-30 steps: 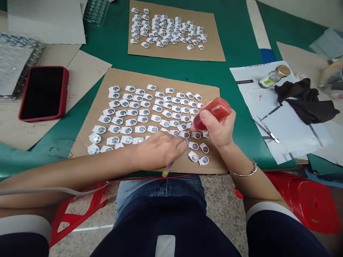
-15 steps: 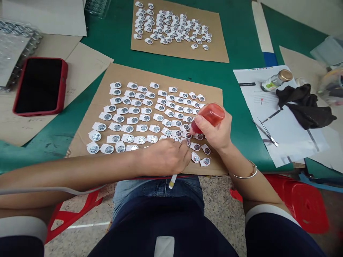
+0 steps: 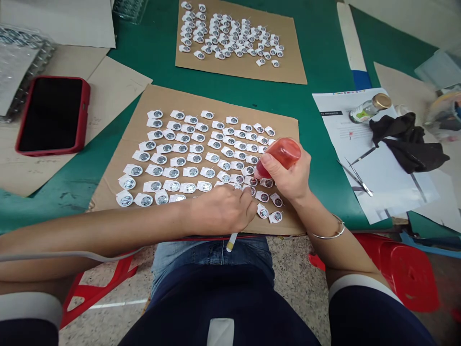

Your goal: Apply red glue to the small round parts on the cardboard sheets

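Note:
Rows of small round silvery pieces with white tabs (image 3: 192, 171) lie on a brown cardboard sheet (image 3: 118, 168). My right hand (image 3: 293, 175) is wrapped round a red squeeze bottle (image 3: 284, 153), tilted with its tip down at the pieces on the right side of the sheet. My left hand (image 3: 225, 210) rests low over the front of the sheet, fingers closed beside the bottle tip. A white strip with a yellowish end (image 3: 231, 242) shows below it. What its fingertips pinch is too small and hidden to make out.
Another cardboard sheet (image 3: 241, 72) with similar pieces lies farther back. A red-cased phone (image 3: 53, 115) is at the left. Tweezers (image 3: 356, 179), a glass jar (image 3: 370, 108) and a black cloth (image 3: 410, 139) are on papers at the right.
The whole view has shifted very slightly. Both hands and the bottle hold nearly the same positions over the sheet.

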`<act>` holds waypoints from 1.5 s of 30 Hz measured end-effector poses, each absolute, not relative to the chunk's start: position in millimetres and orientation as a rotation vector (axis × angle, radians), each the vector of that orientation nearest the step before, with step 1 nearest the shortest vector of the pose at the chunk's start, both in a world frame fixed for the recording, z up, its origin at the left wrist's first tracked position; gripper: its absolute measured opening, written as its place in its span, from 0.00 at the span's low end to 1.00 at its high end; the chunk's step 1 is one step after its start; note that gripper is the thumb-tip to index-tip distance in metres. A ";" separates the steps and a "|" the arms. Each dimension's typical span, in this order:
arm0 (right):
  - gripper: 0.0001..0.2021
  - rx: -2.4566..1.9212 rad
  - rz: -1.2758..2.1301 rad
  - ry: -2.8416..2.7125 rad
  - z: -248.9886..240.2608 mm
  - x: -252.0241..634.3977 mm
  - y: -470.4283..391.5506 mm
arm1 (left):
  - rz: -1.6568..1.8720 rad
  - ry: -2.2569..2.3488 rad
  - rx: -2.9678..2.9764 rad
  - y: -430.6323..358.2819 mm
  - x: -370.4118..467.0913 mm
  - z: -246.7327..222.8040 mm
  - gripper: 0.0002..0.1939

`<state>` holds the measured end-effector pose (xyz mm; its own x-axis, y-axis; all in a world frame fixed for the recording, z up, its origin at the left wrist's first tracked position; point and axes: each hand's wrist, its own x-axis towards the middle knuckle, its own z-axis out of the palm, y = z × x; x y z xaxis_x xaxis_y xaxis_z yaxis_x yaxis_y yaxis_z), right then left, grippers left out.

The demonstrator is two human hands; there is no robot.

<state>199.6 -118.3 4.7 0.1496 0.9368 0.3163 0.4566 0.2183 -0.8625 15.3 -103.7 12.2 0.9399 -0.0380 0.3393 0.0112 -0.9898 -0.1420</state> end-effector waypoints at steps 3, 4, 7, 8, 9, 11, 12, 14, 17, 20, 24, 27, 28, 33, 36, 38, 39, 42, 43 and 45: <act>0.11 -1.411 0.570 -1.464 3.6 201.1 -117.7 | -0.517 0.023 -2.950 -103.5 15.0 12.0 0.12; 0.11 -1.413 0.558 -1.462 3.2 201.6 -117.5 | -0.516 0.021 -2.948 -103.3 14.8 12.1 0.12; 0.12 -1.422 0.524 -1.455 2.7 202.2 -116.7 | -0.505 0.019 -2.953 -102.8 14.5 12.5 0.12; 0.12 -1.420 0.523 -1.452 2.8 202.0 -116.5 | -0.507 0.020 -2.956 -102.7 14.4 12.6 0.11; 0.12 -1.413 0.532 -1.445 2.9 201.7 -116.4 | -0.508 0.022 -2.961 -102.6 14.5 12.8 0.11; 0.11 -1.391 0.567 -1.432 3.4 201.0 -116.3 | -0.509 0.021 -2.970 -102.6 14.6 13.0 0.11; 0.11 -1.376 0.587 -1.424 3.6 200.6 -116.2 | -0.504 0.020 -2.977 -102.7 14.7 13.1 0.12; 0.11 -1.346 0.618 -1.408 3.8 200.0 -116.0 | -0.486 0.012 -2.993 -102.9 14.9 13.4 0.12; 0.10 -1.317 0.627 -1.398 4.1 199.9 -115.7 | -0.444 0.001 -3.024 -102.8 14.7 13.7 0.14; 0.10 -1.328 0.590 -1.410 4.8 200.2 -115.9 | -0.396 -0.004 -3.057 -102.2 14.0 13.5 0.15; 0.10 -1.351 0.541 -1.444 5.7 201.6 -116.5 | -0.362 -0.041 -3.071 -101.1 13.0 12.8 0.16; 0.11 -1.381 0.459 -1.475 5.4 203.6 -116.4 | -0.395 -0.049 -3.068 -100.1 13.1 12.7 0.14; 0.11 -1.395 0.427 -1.488 5.2 204.3 -116.2 | -0.404 -0.047 -3.065 -99.7 13.3 12.9 0.13; 0.11 -1.381 0.259 -1.560 5.8 206.4 -115.0 | -0.396 -0.055 -3.056 -98.4 13.7 13.7 0.14; 0.10 -1.370 0.195 -1.596 7.5 206.6 -114.9 | -0.390 -0.059 -3.057 -98.4 13.5 14.3 0.14; 0.10 -1.365 0.182 -1.613 8.3 206.8 -115.3 | -0.389 -0.061 -3.060 -98.6 13.5 14.8 0.14; 0.11 -1.363 0.178 -1.622 8.5 206.9 -115.6 | -0.392 -0.062 -3.060 -98.7 13.5 15.1 0.14; 0.11 -1.342 0.182 -1.646 8.2 207.2 -116.2 | -0.402 -0.070 -3.060 -99.1 13.6 15.5 0.14; 0.11 -1.328 0.187 -1.657 7.9 207.3 -116.2 | -0.407 -0.075 -3.060 -99.1 13.6 15.5 0.14; 0.12 -1.300 0.205 -1.684 8.1 207.4 -116.3 | -0.412 -0.090 -3.067 -98.4 13.4 15.7 0.14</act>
